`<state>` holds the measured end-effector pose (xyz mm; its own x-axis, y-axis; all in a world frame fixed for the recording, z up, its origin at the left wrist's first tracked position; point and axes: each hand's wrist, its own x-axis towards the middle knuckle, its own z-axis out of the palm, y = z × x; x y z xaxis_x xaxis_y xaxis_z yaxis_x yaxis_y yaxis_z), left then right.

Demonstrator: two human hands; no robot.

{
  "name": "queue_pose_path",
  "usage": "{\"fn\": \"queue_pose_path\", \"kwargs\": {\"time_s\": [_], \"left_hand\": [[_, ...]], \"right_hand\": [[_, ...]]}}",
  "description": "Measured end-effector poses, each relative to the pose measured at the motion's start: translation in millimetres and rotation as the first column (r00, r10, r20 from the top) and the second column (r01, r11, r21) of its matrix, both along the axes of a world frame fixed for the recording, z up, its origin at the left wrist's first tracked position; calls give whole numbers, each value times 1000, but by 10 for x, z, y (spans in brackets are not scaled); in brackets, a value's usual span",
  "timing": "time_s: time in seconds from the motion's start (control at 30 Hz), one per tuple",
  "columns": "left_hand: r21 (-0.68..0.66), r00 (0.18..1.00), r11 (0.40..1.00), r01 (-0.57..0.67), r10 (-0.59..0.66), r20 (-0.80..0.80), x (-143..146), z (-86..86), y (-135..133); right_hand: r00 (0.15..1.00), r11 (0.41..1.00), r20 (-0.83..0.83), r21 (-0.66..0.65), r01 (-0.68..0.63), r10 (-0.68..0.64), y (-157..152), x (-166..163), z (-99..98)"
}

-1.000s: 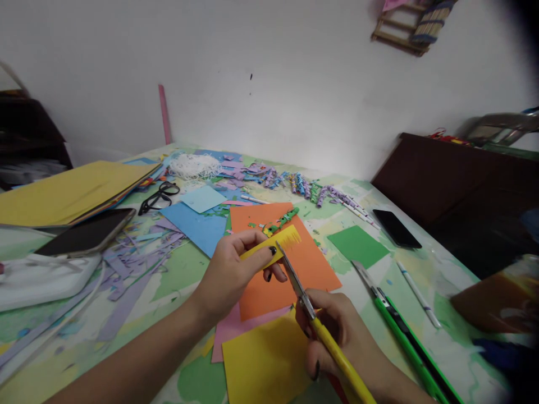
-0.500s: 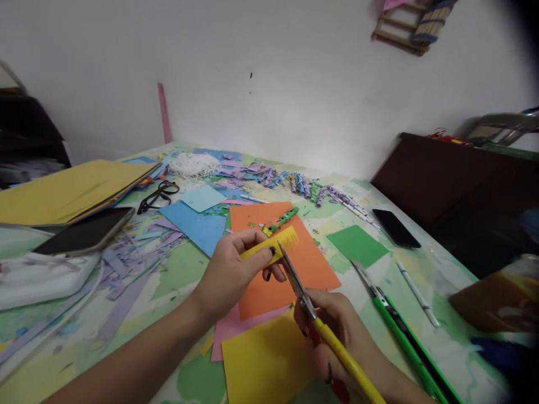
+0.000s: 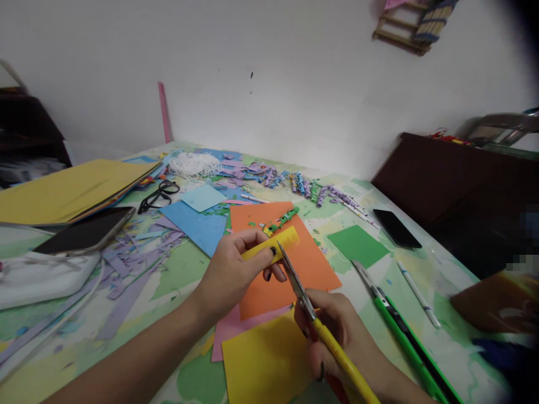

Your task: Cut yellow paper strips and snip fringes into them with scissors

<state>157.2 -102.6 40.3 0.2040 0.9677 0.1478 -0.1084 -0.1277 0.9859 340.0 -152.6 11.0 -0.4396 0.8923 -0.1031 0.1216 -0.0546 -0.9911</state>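
Note:
Between the thumb and fingers of my left hand [image 3: 238, 264] is a yellow paper strip [image 3: 280, 245], its far end cut into a fine fringe. My right hand [image 3: 337, 331] grips scissors [image 3: 300, 289] with yellow and red handles; the blade tips meet the strip's edge beside my left thumb. Under both hands lie an orange sheet [image 3: 311, 264], a pink sheet [image 3: 229, 331] and a yellow sheet [image 3: 265, 359]. A green curled paper piece with a small yellow flower [image 3: 282, 220] rests on the orange sheet, just beyond the strip.
To the right lie a green box cutter [image 3: 404, 336], a white stick [image 3: 418, 294], a green paper square [image 3: 357, 245] and a black phone [image 3: 396, 228]. Leftward are purple paper scraps [image 3: 126, 280], glasses [image 3: 159, 195] and another phone [image 3: 86, 230]. White string [image 3: 194, 165] is piled at the back.
My right thumb has shifted slightly on the scissor handles, which sit a little closer together. The strip and my left hand stay almost in place.

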Motion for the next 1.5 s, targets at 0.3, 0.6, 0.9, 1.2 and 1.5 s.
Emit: {"fn": "queue_pose_path", "kwargs": {"time_s": [0.3, 0.6, 0.9, 1.2, 1.5], "left_hand": [[-13, 1000, 1000, -1, 1, 23, 18, 5, -11], [-19, 1000, 1000, 2, -1, 21, 3, -1, -7], [-12, 1000, 1000, -12, 12, -6, 7, 17, -13], [-11, 1000, 1000, -2, 2, -17, 5, -5, 2], [-26, 1000, 999, -19, 18, -24, 11, 19, -9]], "right_hand": [[1000, 1000, 24, -20, 15, -15, -3, -1, 21], [1000, 1000, 23, -13, 11, -10, 6, -8, 2], [999, 999, 30, 31, -10, 9, -2, 37, -25], [1000, 1000, -5, -2, 0, 0, 1, -7, 6], [1000, 999, 18, -41, 9, -9, -3, -9, -2]]}}
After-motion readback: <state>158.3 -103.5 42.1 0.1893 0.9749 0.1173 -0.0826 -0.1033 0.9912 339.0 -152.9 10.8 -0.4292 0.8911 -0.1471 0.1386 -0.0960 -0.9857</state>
